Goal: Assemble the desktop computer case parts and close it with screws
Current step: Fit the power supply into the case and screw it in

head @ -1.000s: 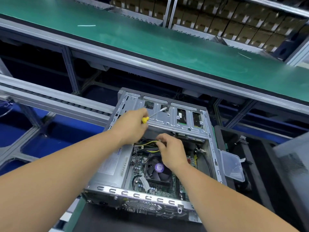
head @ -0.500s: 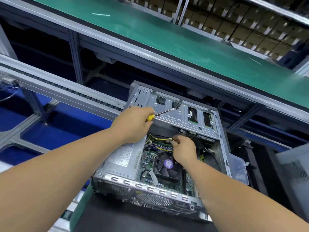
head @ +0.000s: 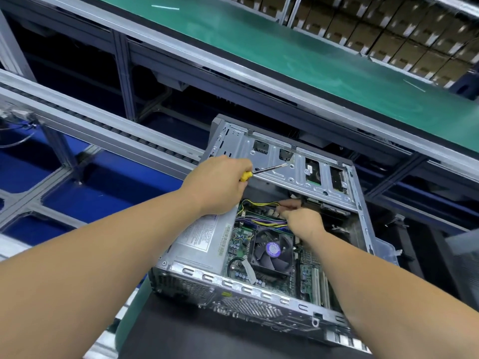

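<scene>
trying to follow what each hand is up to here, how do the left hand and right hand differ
The left hand grips a yellow-handled screwdriver above the case's metal drive cage; the right hand reaches down inside the case.
The left hand holds a tool; the right hand's fingers pinch at the yellow and black cables, though exactly what they hold is blurred.
Both are bare and work over the open computer case.

We see two bare forearms entering from the lower left and lower right of the frame, with no sleeves, gloves, watch or rings. Our left hand [head: 216, 185] and right hand [head: 303, 221] are uncovered; fingernails on the right look short, slightly blurred.
</scene>
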